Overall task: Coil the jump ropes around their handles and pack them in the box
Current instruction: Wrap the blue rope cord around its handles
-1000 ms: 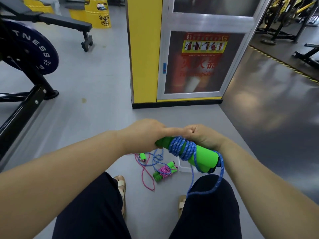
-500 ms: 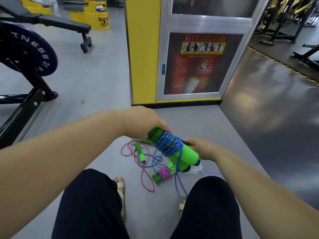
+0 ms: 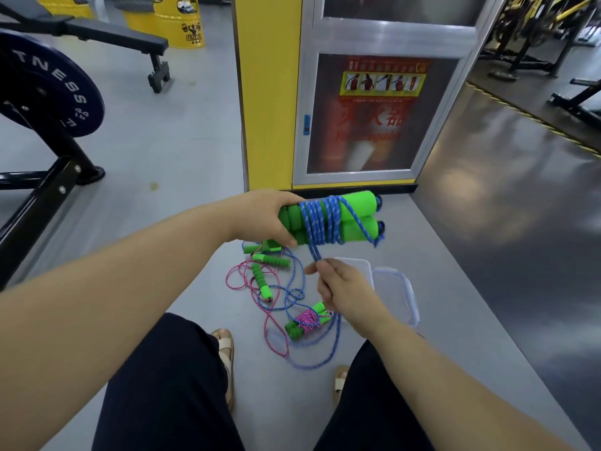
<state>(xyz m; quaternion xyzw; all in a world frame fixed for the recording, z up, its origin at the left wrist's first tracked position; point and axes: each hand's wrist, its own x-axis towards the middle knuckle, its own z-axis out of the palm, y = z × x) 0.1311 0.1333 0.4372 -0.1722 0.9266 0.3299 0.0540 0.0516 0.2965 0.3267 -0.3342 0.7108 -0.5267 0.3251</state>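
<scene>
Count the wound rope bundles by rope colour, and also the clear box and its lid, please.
Blue-wound bundle: 1, gripped by the left hand, its tail pinched by the right hand
Pink-wound bundle: 1, on the floor
Clear box: 1
Lid: 1
Total: 4

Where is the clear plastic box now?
In the head view, the clear box lies on the floor right of centre, partly behind the right hand.
</scene>
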